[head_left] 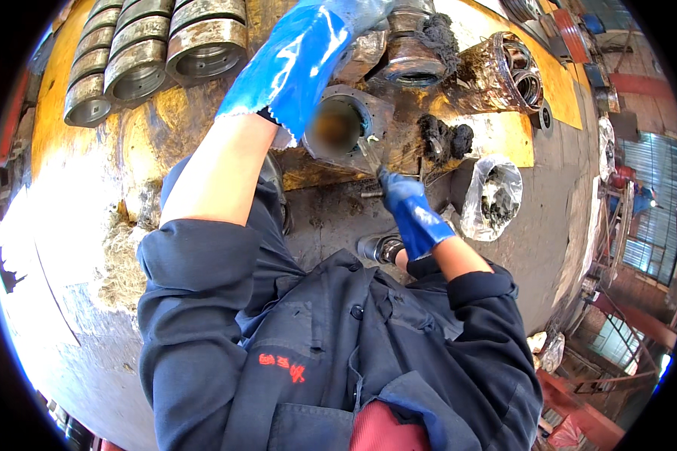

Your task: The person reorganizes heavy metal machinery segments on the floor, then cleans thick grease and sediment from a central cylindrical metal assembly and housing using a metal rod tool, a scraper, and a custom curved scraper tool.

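My right hand [408, 201], in a blue rubber glove, is closed round the handle of a flat-bladed scraper [369, 154]. Its blade tip touches or nearly touches the near rim of a greasy metal housing [381, 114] with a round open bore. At the top, my left hand [353, 16], also in a long blue glove, reaches over the far side of this housing. Its fingers are mostly hidden, so I cannot see whether they grip anything. Dark clumps of greasy rag or sludge [442, 139] lie right of the housing.
Rows of rusty metal rings [207, 49] stand at the far left on a stained yellow table [150, 143]. Farther right lie an oily cylinder with holes [500, 73] and a small ring [543, 117]. A clear plastic bag [493, 197] of dark waste sits on the floor near my right foot.
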